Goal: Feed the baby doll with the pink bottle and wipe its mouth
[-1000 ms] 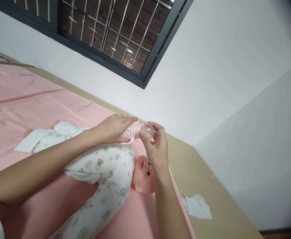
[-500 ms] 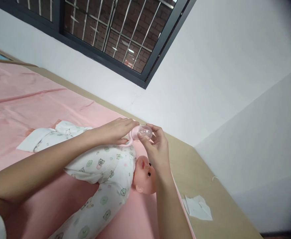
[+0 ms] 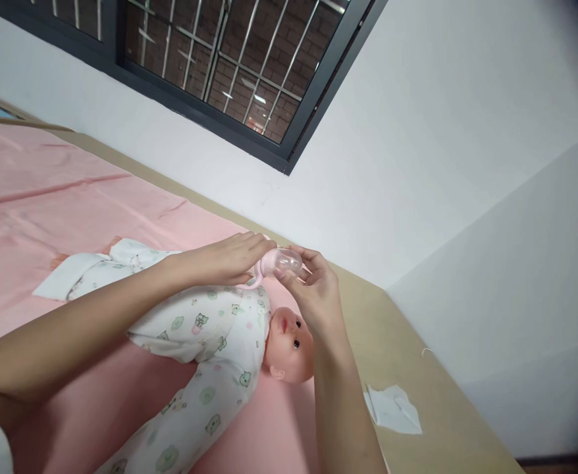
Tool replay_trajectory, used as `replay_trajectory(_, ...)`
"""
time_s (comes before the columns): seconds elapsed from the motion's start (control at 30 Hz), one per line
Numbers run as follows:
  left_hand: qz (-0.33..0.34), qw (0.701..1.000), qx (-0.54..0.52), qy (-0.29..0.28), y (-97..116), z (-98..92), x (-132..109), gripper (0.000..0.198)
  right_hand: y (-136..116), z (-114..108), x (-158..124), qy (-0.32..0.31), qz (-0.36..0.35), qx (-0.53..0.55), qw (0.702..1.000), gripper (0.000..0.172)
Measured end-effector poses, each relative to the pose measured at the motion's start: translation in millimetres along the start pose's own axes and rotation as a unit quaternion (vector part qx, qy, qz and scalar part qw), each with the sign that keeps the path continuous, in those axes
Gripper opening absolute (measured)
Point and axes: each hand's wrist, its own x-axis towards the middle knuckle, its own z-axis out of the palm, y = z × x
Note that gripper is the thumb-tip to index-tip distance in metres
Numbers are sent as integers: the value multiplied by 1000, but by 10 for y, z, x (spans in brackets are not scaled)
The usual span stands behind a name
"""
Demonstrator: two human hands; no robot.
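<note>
A small pink baby bottle (image 3: 269, 264) with a clear cap (image 3: 289, 262) is held above a baby doll (image 3: 210, 342) lying on a pink sheet (image 3: 47, 197). My left hand (image 3: 227, 260) wraps over the bottle's pink body, fingers closed on it. My right hand (image 3: 316, 296) pinches the clear cap between thumb and fingers. The doll wears a white printed romper, and its head (image 3: 291, 345) lies just under my right wrist.
A crumpled white tissue (image 3: 392, 409) lies on the tan bed edge (image 3: 392, 342) to the right. White walls (image 3: 442, 164) meet in a corner behind, and a dark-framed barred window (image 3: 220, 66) sits above the bed.
Both hands have stayed on the bottle and cap. My left fingers have curled down tighter over the bottle and my right fingers have shifted slightly on the cap.
</note>
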Motion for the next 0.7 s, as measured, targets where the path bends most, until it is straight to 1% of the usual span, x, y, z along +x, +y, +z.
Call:
replay_trajectory(0.3, 1, 1000, -16, -6, -11, -10, -2, 47, 33, -22, 37, -12, 13, 34, 999, 55)
replay_trajectory(0.47, 0, 1000, -26, -7, -28, 0, -1, 49, 54, -39, 48, -24, 11, 29, 999, 55)
replay_trajectory(0.7, -20, 999, -45, 1, -21, -40, 6, 53, 36, -21, 47, -3, 3, 14, 1000, 56)
